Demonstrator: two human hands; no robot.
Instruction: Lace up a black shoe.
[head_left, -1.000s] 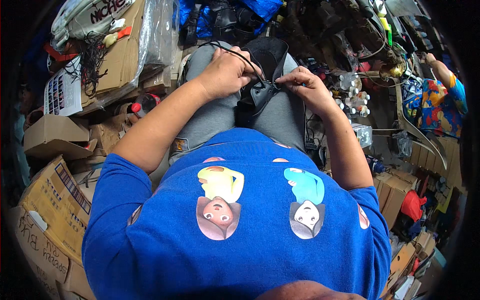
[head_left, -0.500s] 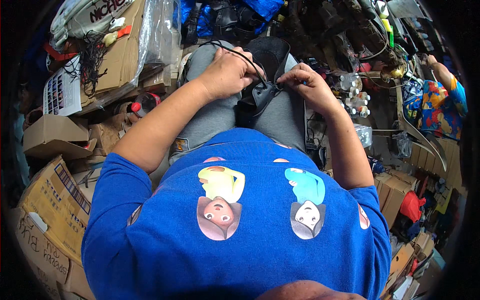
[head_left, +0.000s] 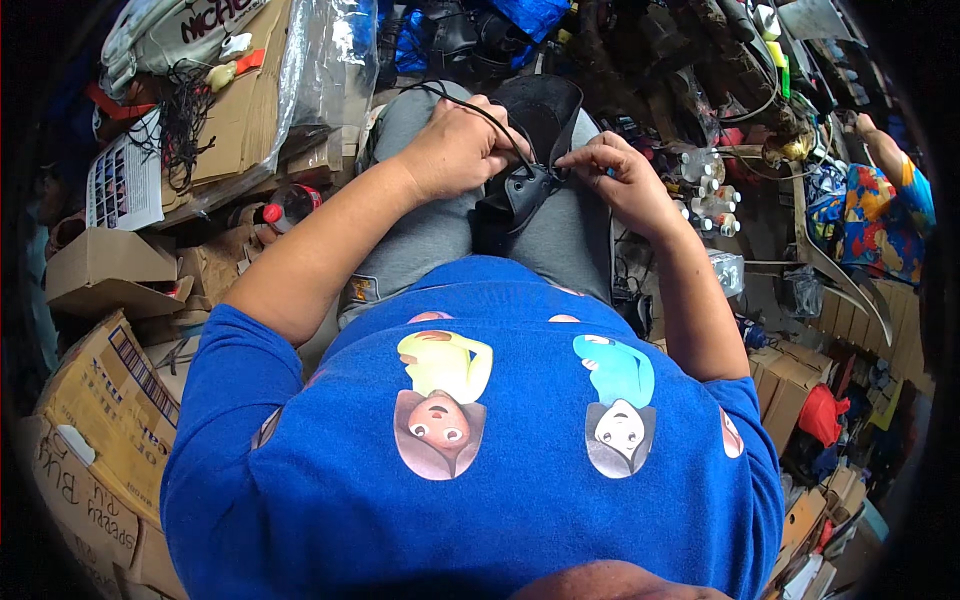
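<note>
A black shoe (head_left: 519, 196), or its upper, with eyelets along a flap, lies across my grey-trousered thighs. One dark lace (head_left: 482, 107) loops over the back of my left hand and runs down to the eyelets. With its fingers curled and closed, my left hand (head_left: 455, 150) grips the left edge of the shoe by the eyelets. On the other side, my right hand (head_left: 618, 178) pinches with thumb and forefinger at the lace where it meets the flap. What lies between those fingertips is small and partly hidden.
Cardboard boxes (head_left: 105, 270) and a cola bottle (head_left: 290, 207) stand at left. Several small clear bottles (head_left: 715, 205) cluster right of my knees. Further right, another person's arm (head_left: 885, 150) shows near a colourful cloth. Dark shoes (head_left: 465, 40) lie beyond my knees.
My right hand shifts slightly, its fingers bending a little more beside the eyelets. The left hand and the shoe stay almost in place.
</note>
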